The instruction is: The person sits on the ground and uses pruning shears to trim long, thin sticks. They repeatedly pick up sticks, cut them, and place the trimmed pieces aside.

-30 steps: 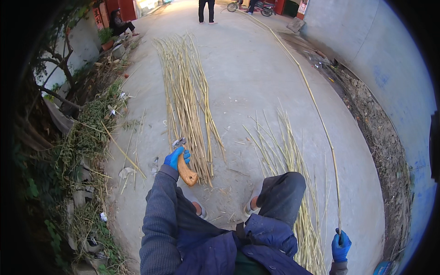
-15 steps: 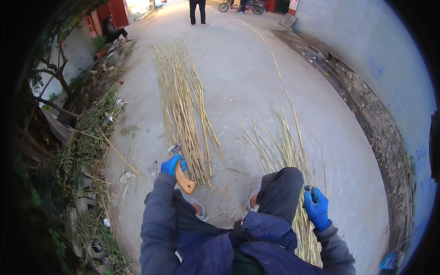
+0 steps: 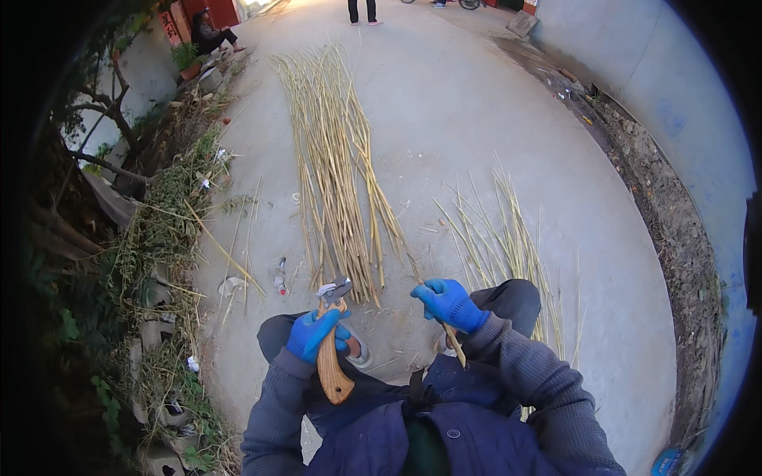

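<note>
My left hand (image 3: 312,335), in a blue-coated glove, is closed around pruning shears (image 3: 335,379) with a curved wooden handle and a metal head. The head points away from me, just short of the near ends of a long bundle of dry stalks (image 3: 329,166) on the concrete. My gloved right hand (image 3: 451,305) is closed on one stalk (image 3: 455,346), in front of my right knee. Its thick end sticks out below the fist toward my lap, and the other end runs up and left beside the bundle. A second pile of paler stalks (image 3: 516,238) lies by my right leg, partly hidden by it.
Dry weeds and rubble (image 3: 171,238) line the left side under a tree. A dirt strip (image 3: 675,214) runs along the grey wall (image 3: 675,103) at right. Farther off, one person (image 3: 213,33) sits at left and another (image 3: 363,9) stands ahead.
My right hand has come in from the right-hand pile to the middle, bringing a stalk. My left hand has moved slightly right and nearer me with the shears. The view has shifted a little.
</note>
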The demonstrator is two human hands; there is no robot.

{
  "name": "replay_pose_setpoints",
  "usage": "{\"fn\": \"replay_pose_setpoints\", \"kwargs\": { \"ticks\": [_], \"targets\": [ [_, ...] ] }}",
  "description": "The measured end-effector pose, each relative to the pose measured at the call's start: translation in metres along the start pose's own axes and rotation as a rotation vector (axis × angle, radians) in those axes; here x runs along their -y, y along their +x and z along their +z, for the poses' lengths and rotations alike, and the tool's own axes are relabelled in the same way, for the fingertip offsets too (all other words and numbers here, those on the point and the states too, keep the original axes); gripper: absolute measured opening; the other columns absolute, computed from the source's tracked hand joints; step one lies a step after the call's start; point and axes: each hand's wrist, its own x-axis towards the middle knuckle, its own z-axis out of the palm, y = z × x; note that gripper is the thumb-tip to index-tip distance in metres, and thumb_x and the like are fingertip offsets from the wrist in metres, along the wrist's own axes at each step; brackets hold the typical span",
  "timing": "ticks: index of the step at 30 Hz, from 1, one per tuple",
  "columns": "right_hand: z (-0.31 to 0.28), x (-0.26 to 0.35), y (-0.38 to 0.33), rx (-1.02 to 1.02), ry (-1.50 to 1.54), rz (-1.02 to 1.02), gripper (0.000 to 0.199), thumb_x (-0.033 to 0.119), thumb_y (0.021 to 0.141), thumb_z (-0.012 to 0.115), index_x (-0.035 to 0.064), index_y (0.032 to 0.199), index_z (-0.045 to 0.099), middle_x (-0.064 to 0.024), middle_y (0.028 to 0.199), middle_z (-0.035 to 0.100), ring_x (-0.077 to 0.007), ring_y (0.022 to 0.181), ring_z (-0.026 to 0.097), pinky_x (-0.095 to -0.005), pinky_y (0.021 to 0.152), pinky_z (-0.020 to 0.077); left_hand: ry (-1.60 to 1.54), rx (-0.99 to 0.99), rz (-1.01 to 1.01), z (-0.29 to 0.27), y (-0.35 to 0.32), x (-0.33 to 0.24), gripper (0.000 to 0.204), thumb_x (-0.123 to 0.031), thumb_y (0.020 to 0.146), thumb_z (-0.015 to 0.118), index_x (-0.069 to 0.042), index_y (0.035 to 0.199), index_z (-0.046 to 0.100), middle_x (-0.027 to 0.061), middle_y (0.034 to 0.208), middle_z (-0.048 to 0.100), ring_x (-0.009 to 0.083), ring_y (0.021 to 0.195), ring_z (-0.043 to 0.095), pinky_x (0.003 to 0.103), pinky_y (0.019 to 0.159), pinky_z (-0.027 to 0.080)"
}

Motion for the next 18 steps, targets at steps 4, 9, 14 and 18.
{"fn": "replay_pose_setpoints", "kwargs": {
  "ticks": [4, 9, 14, 18],
  "targets": [
    [0.019, 0.005, 0.038, 0.168, 0.257, -0.045, 0.041, 0.039, 0.098, 0.052, 0.0017, 0.099, 0.068, -0.0054, 0.062, 0.062, -0.0125, 0.055, 0.059, -0.0267, 0.054, 0.0467, 0.048, 0.053, -0.049, 0.011, -0.041, 0.003, 0.038, -0.030, 0.095, 0.061, 0.001, 0.117, 0.060, 0.0123, 0.081, 0.068, 0.0177, 0.066, 0.067, 0.029, 0.061, 0.057],
    [0.046, 0.004, 0.070, 0.203, 0.270, -0.107, 0.045, 0.043, 0.100, 0.047, 0.0030, 0.100, 0.069, -0.0038, 0.062, 0.062, -0.0117, 0.056, 0.059, -0.0254, 0.054, 0.0467, 0.084, 0.146, -0.212, 0.024, -0.082, 0.006, 0.037, -0.030, 0.095, 0.061, 0.001, 0.117, 0.060, 0.0110, 0.080, 0.068, 0.0163, 0.065, 0.066, 0.028, 0.062, 0.056],
    [0.077, 0.011, 0.076, 0.155, 0.347, -0.169, 0.046, 0.041, 0.100, 0.047, 0.0017, 0.096, 0.070, -0.0049, 0.065, 0.062, -0.0117, 0.057, 0.060, -0.0266, 0.055, 0.0487, 0.005, 0.239, -0.329, 0.037, -0.093, 0.017, 0.036, -0.030, 0.095, 0.062, 0.002, 0.111, 0.060, 0.0108, 0.080, 0.068, 0.0163, 0.065, 0.065, 0.028, 0.061, 0.056],
    [0.094, 0.017, 0.080, 0.106, 0.425, -0.156, 0.042, 0.037, 0.101, 0.048, 0.0009, 0.100, 0.070, -0.0046, 0.065, 0.057, -0.0131, 0.059, 0.060, -0.0273, 0.062, 0.0547, 0.100, 0.236, -0.359, 0.046, -0.097, 0.024, 0.037, -0.031, 0.095, 0.062, 0.003, 0.110, 0.059, 0.0109, 0.080, 0.068, 0.0159, 0.065, 0.066, 0.028, 0.061, 0.056]
  ]
}}
